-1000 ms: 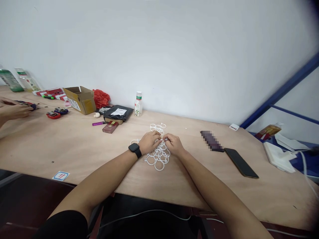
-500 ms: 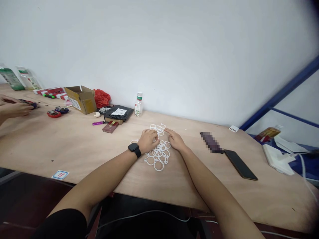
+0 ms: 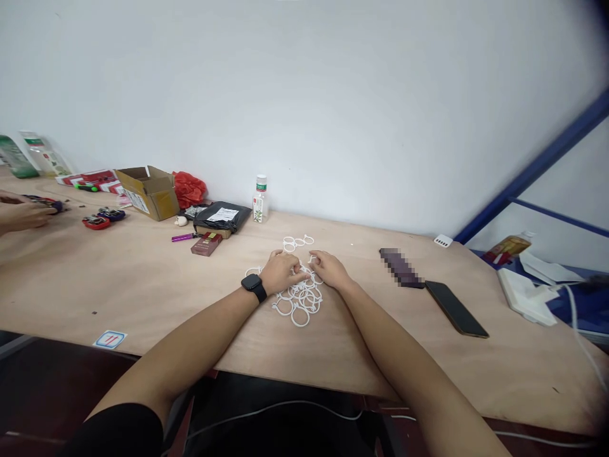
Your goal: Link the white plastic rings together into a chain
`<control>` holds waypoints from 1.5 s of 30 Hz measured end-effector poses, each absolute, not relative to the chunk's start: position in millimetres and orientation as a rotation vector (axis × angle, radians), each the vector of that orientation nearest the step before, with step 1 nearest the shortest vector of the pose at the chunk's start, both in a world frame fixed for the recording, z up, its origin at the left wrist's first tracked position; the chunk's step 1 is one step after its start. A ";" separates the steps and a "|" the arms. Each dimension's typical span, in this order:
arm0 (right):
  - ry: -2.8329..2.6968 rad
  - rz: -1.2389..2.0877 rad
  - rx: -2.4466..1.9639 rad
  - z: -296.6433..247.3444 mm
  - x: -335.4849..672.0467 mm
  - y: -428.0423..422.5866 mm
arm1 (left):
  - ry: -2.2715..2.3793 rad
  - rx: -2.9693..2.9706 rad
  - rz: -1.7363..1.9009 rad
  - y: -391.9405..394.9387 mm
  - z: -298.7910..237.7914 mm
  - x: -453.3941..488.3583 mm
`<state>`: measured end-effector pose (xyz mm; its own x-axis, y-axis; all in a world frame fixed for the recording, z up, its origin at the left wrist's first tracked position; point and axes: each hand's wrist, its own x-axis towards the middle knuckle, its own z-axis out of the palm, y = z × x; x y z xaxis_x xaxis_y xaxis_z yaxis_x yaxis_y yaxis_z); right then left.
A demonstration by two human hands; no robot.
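A heap of several white plastic rings (image 3: 301,300) lies on the wooden table (image 3: 143,279) in front of me. My left hand (image 3: 280,271), with a black watch (image 3: 254,287) on its wrist, rests on the heap's far left side with curled fingers pinching a ring. My right hand (image 3: 329,268) lies on the heap's right side, its fingers bent down onto the rings. A few more rings (image 3: 295,242) lie just beyond both hands.
A black phone (image 3: 455,308) and a blurred dark object (image 3: 400,268) lie to the right. A small bottle (image 3: 259,198), black bag (image 3: 222,216), red pack (image 3: 205,243), purple lighter (image 3: 183,237) and cardboard box (image 3: 147,191) stand at the back left. Another person's hand (image 3: 21,212) works at far left.
My right hand reached out flat to the far rings, then drew back and curled onto the heap. My left hand stayed on the rings. The view shifted slightly.
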<state>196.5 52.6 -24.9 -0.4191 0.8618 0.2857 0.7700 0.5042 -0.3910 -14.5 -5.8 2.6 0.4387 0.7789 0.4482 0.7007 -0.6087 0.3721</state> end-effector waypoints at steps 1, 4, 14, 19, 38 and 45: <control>-2.295 0.260 -1.346 -26.3 197.4 53.1 | 1.321 2.545 0.880 -6.6 3.3 -14.2; -2.288 0.215 -1.331 -28.7 199.6 54.5 | 1.313 2.541 0.846 -7.8 4.3 -14.0; -2.349 0.254 -1.338 -28.7 201.9 56.0 | 1.335 2.516 0.902 -6.6 0.4 -14.4; -2.273 0.257 -1.212 -22.3 199.5 48.3 | 1.326 2.544 0.965 -5.1 -1.7 -15.6; -1.993 0.438 -0.822 -3.5 173.9 10.2 | 1.279 2.596 1.089 -6.2 0.1 -14.1; -1.988 0.415 -0.900 -4.3 175.6 8.8 | 1.256 2.567 1.124 -8.6 3.9 -13.4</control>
